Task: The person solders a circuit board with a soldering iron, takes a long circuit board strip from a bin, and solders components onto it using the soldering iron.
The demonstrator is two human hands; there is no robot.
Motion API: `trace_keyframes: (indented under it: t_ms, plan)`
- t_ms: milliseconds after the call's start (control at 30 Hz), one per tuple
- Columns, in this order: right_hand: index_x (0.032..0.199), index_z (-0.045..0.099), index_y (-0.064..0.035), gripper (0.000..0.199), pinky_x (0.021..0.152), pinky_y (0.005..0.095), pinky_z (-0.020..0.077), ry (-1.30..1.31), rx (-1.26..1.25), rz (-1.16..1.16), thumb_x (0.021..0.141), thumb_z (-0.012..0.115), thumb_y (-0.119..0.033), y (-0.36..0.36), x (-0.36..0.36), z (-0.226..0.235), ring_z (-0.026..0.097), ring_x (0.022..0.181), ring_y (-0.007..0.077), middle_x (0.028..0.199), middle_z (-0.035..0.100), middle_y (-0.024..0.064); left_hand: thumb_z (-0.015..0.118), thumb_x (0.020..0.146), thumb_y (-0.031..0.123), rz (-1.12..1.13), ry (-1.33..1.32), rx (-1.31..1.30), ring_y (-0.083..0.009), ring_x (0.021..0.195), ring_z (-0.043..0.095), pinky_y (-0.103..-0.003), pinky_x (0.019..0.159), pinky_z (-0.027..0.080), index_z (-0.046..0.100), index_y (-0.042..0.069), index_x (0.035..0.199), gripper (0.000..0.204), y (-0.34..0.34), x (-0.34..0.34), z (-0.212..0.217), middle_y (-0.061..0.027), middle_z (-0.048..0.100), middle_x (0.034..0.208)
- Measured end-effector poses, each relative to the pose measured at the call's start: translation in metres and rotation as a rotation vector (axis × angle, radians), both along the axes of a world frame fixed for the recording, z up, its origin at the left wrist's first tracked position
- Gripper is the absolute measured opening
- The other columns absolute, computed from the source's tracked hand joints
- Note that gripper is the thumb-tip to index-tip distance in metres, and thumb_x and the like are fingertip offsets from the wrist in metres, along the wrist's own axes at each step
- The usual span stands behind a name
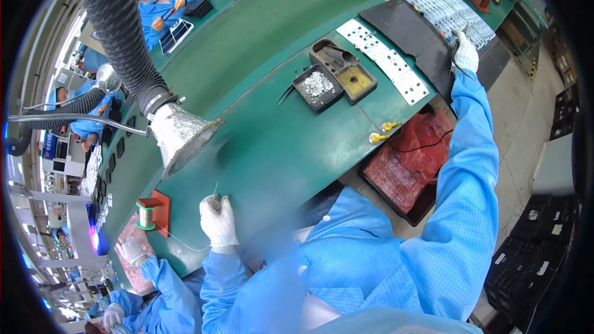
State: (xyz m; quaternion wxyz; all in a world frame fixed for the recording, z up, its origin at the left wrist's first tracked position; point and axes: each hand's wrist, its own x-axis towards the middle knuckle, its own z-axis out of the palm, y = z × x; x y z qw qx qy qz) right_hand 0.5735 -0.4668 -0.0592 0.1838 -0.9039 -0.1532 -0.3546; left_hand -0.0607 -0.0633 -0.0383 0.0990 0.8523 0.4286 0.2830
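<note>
My left hand [218, 221], in a white glove, is closed over the green bench, with a thin solder wire [216, 188] poking up from the fingers. The wire trails back to a spool [146, 216] on a red-brown stand at the left. Far to the right, my gloved right hand [466, 54] reaches over a grid of small pale parts [448, 12] on a black mat. It is closed on a slim corded tool that looks like a soldering iron; the grip hides most of it. Small coloured bits lie near its fingertips.
A black iron stand [334, 54] has a yellow sponge [355, 81] and silvery scraps. Nearby are tweezers [284, 94], white strips [383, 62] and yellow clips [383, 133]. A foil-covered fume hood [179, 136] hangs at left. Red plastic-lined bin [402, 167] sits below. Co-workers sit left and across.
</note>
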Motion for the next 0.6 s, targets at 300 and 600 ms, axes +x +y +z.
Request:
trace_keyframes:
  t_ms: [300,600]
  plan:
    - [0.112,0.066,-0.0230,0.029,0.068,0.0488,0.0502,-0.085,-0.072,-0.038,0.091,0.047,-0.013,-0.007,0.010,-0.012,0.066,0.076,0.0349,0.078,0.067,0.0162,0.072,0.083,0.014,-0.032,0.016,0.038,-0.0205,0.067,0.057,-0.032,0.065,0.049,0.062,0.002,0.096,0.020,0.000,0.005,0.004,-0.0080,0.059,0.077]
    - [0.113,0.066,-0.0253,0.027,0.066,0.0474,0.0527,-0.005,-0.198,-0.217,0.092,0.050,-0.023,-0.001,-0.003,0.006,0.068,0.074,0.0323,0.079,0.069,0.0135,0.074,0.079,0.015,-0.010,0.016,0.031,-0.0243,0.067,0.059,-0.036,0.063,0.049,0.062,0.006,0.094,0.021,0.001,0.002,0.001,-0.0063,0.058,0.080]
